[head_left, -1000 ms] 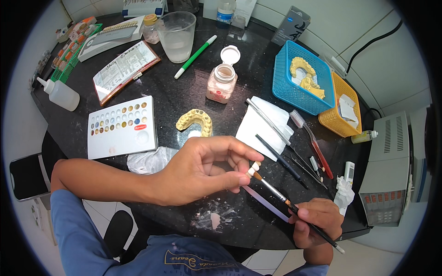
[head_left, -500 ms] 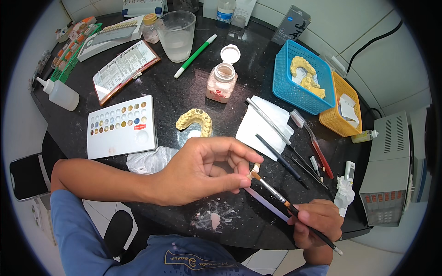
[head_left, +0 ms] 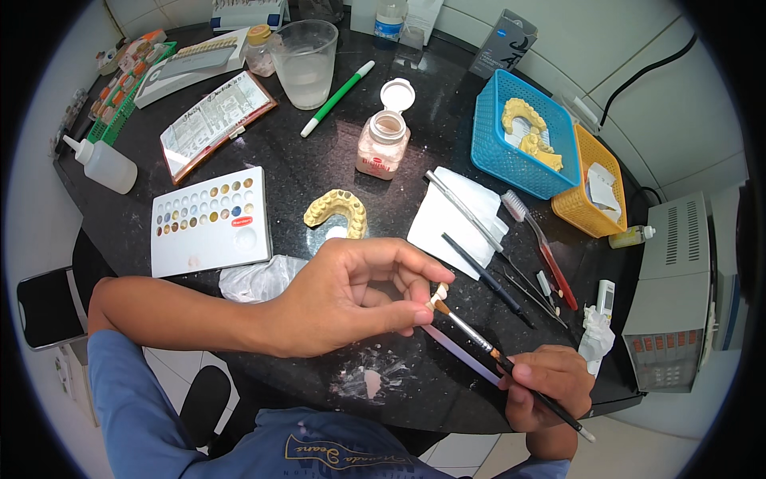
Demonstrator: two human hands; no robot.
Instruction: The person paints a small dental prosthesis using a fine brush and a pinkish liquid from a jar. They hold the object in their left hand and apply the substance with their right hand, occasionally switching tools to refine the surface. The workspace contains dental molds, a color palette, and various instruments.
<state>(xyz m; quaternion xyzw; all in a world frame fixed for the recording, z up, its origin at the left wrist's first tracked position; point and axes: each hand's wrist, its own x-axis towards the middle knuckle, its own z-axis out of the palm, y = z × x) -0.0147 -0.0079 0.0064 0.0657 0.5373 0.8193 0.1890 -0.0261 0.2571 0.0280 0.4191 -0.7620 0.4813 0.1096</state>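
Round black desk (head_left: 447, 120) set against a white tiled wall, seen from above.

Left hand (head_left: 351, 297): raised over the near part of the desk, grip closed, thumb and fingertips pinching a small pale tooth-like piece (head_left: 440, 294). The piece is too small to tell more.

Right hand (head_left: 546, 385): at the near right edge of the desk, grip closed around the dark handle of a fine brush (head_left: 495, 351). The brush slants up to the left; its tip touches the small piece held by the left hand. A pale lilac stick (head_left: 461, 356) lies just below the brush, running the same way.

On the desk below the hands: a patch of whitish powder smears (head_left: 369, 382).

Behind the left hand: a yellow dental cast (head_left: 337, 212), and left of it a white palette (head_left: 211, 222) with rows of coloured wells. A crumpled tissue (head_left: 259, 279) lies beside the palette.

Centre: an open small jar (head_left: 381, 144) of pinkish powder, lid flipped back. Right of it, a white napkin (head_left: 455, 219) carrying metal instruments, and a red-handled toothbrush (head_left: 538, 239).

Far right: a blue basket (head_left: 495, 152) holding yellow casts, touching an orange basket (head_left: 594, 211).
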